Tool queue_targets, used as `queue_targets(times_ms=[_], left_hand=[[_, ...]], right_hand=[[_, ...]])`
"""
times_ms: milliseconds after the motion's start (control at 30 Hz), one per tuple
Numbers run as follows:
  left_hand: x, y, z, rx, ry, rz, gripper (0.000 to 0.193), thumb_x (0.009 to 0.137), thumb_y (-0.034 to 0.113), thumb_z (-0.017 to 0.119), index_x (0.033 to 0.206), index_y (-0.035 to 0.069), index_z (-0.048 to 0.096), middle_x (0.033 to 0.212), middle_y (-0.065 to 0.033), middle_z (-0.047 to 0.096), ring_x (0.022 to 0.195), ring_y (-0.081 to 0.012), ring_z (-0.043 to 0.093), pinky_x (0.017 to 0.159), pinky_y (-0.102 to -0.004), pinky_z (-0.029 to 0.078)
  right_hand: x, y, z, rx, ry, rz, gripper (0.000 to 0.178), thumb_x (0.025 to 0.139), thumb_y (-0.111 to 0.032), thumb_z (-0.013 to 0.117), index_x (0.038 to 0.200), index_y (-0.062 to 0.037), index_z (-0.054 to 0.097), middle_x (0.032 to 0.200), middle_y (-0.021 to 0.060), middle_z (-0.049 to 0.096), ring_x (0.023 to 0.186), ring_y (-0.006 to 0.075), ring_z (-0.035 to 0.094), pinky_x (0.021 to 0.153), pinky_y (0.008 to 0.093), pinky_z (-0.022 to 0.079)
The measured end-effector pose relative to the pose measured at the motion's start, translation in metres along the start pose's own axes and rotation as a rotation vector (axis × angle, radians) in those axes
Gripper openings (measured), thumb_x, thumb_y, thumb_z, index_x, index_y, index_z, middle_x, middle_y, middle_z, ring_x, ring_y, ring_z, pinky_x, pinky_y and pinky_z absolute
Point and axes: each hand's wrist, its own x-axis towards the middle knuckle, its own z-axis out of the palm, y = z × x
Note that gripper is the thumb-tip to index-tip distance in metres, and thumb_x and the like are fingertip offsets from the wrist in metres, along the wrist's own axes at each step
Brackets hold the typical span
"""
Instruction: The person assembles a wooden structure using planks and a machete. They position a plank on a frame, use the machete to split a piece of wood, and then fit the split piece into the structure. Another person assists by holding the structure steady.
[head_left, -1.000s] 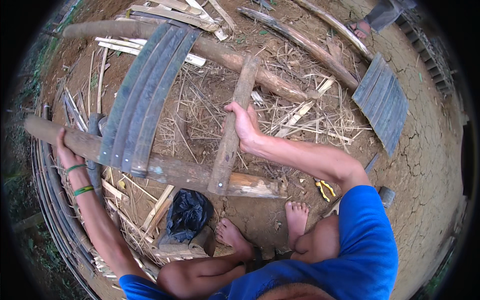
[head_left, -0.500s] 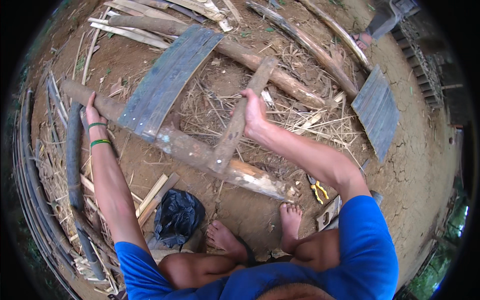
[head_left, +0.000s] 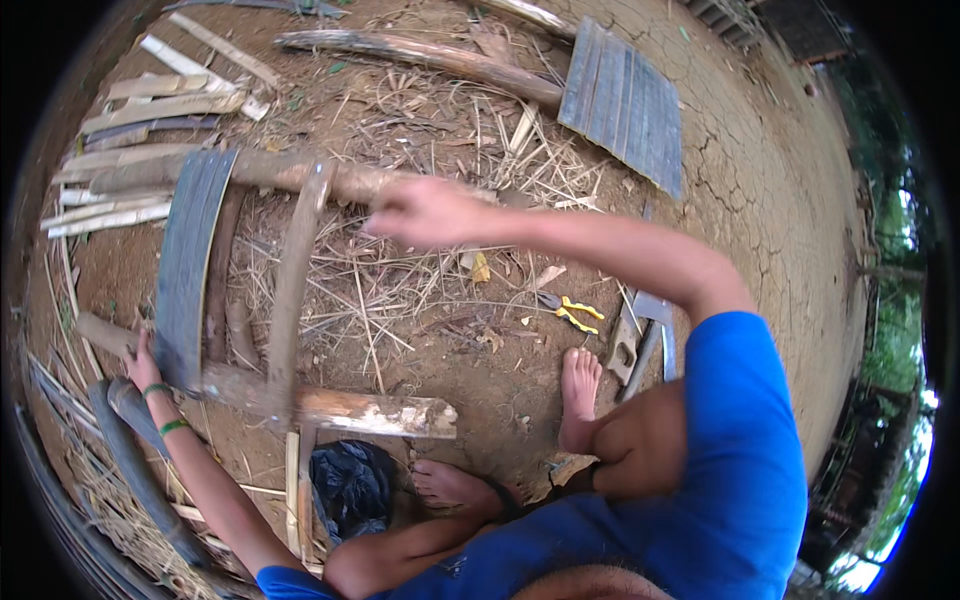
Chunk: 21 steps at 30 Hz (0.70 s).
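Note:
My left hand (head_left: 141, 361), with green bands on the wrist, grips the near log (head_left: 350, 410) beside the lower end of a grey strip of split slats (head_left: 190, 265). That strip and a brown wooden plank (head_left: 293, 290) both lie across the near log and the far log (head_left: 265, 170). My right hand (head_left: 420, 212) is blurred in the air just right of the plank's far end. It is over the far log, fingers apart, holding nothing. Dry straw covers the dirt between the logs.
Yellow-handled pliers (head_left: 577, 315) and a metal saw-like tool (head_left: 640, 340) lie by my right foot (head_left: 580, 385). A black plastic bag (head_left: 350, 485) sits by my left foot (head_left: 450, 485). Another grey slat panel (head_left: 625, 105), a long log (head_left: 420, 55) and pale strips (head_left: 130, 100) lie beyond.
My right hand has let go of the plank's far end and swung to the right. The plank now rests across both logs. My left hand stays on the near log.

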Motion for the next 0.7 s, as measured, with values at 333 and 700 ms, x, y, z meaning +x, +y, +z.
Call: queue_targets(times_ms=[333, 700], left_hand=[[-0.131, 0.096, -0.032, 0.188, 0.079, 0.513, 0.065, 0.088, 0.037, 0.068, 0.132, -0.007, 0.05, 0.134, -0.026, 0.051, 0.127, -0.0368, 0.047, 0.11, -0.0385, 0.032], [-0.296, 0.402, 0.053, -0.595, -0.549, 0.68, 0.056, 0.091, 0.017, 0.066, 0.139, 0.0, 0.043, 0.114, -0.0157, 0.064, 0.101, -0.0213, 0.064, 0.09, -0.0321, 0.052]], right_hand=[[-0.231, 0.431, -0.174, -0.271, 0.89, 1.347, 0.09, 0.083, -0.069, 0.055, 0.13, 0.0082, 0.052, 0.132, 0.0297, 0.052, 0.127, 0.0356, 0.05, 0.106, 0.0438, 0.038], [-0.292, 0.455, -0.172, 1.3, 0.753, 0.834, 0.085, 0.083, -0.056, 0.067, 0.139, 0.0016, 0.041, 0.131, 0.0155, 0.054, 0.114, 0.0278, 0.057, 0.094, 0.0431, 0.05]])
